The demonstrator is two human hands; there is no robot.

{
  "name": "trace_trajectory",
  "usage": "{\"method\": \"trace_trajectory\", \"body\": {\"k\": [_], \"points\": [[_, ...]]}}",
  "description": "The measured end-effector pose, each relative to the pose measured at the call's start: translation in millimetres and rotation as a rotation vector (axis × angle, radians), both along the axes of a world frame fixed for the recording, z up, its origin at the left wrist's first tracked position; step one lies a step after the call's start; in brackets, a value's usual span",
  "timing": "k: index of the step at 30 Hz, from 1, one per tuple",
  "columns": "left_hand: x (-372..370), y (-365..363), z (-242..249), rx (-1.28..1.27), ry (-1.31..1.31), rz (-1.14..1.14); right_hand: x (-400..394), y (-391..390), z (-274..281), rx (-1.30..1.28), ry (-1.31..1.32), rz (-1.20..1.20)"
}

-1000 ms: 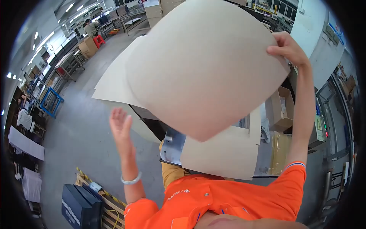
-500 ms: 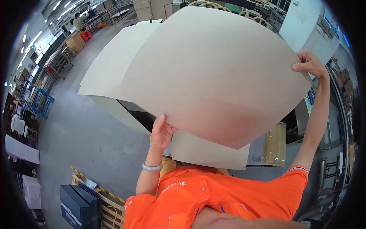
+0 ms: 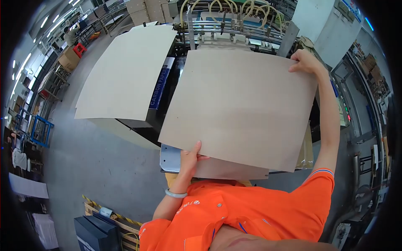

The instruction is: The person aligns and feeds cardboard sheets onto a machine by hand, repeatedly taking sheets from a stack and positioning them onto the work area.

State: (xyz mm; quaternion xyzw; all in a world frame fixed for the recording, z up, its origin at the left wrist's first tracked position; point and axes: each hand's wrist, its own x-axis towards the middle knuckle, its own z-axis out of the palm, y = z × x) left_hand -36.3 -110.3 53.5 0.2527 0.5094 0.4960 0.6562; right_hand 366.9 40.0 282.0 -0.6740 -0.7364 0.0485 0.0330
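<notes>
A large beige cardboard sheet (image 3: 238, 108) lies tilted in front of me, its far edge by the rollers of a machine. My left hand (image 3: 191, 159) pinches its near edge, thumb on top and fingers underneath. At the far right corner, my right hand (image 3: 306, 62) grips the sheet with its thumb over the face. Beneath the near edge shows another beige sheet (image 3: 234, 169), on a metal plate (image 3: 169, 157). To the left rests a further pale sheet (image 3: 125, 75), and beside it a blue box marked CARBON PAPER (image 3: 161, 88).
The machine (image 3: 234, 31) with rollers and yellowish hoses stands at the far side. A white cabinet (image 3: 331, 29) is at the right. At lower left, dark blue boxes (image 3: 96, 232) sit by a wooden pallet (image 3: 121, 226). A person (image 3: 70, 35) works far off by a red stool (image 3: 79, 49).
Both hands have lowered the cardboard sheet and brought it toward me and flatter, uncovering the machine's rollers and the blue box. My left hand has shifted slightly right and down.
</notes>
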Motion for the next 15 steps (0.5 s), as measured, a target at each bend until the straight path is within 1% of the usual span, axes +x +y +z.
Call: {"method": "trace_trajectory", "body": {"k": [4,5,9,11,12,14,15], "points": [[9,-4,-5,-0.123,-0.09,-0.04,-1,14,-17,0.043,-0.128,-0.012],[13,-2,-7,-0.123,-0.087,-0.044,2,20,-22,0.043,-0.126,-0.016],[32,19,-14,-0.168,-0.181,-0.073,24,42,-46,0.647,-0.433,0.212],[46,39,-23,-0.126,-0.23,-0.117,10,40,-53,0.968,-0.551,0.138],[52,50,-27,-0.121,-0.229,-0.12,-1,35,-57,0.973,-0.553,0.134],[65,72,-34,-0.144,-0.285,-0.091,-27,13,-66,0.929,-0.11,0.144],[71,82,-37,-0.156,-0.312,-0.078,-40,-5,-75,0.643,0.194,0.064]]}}
